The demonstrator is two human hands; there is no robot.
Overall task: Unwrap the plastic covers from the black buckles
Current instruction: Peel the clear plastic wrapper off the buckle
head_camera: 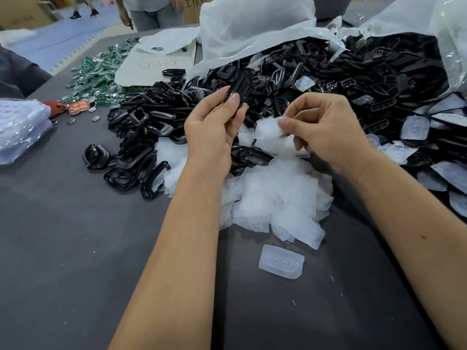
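Here, left hand [212, 130] grips a black buckle [238, 90]; right hand [326, 130] pinches its plastic cover [269, 128].

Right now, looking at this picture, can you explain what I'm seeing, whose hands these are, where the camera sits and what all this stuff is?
There is no machine here: a person wears a camera on the head, looking down at their own bare hands. The left hand holds a black buckle. The right hand pinches a clear plastic cover. On the grey table lie a heap of black buckles, a pile of removed covers, green circuit boards and big plastic bags.
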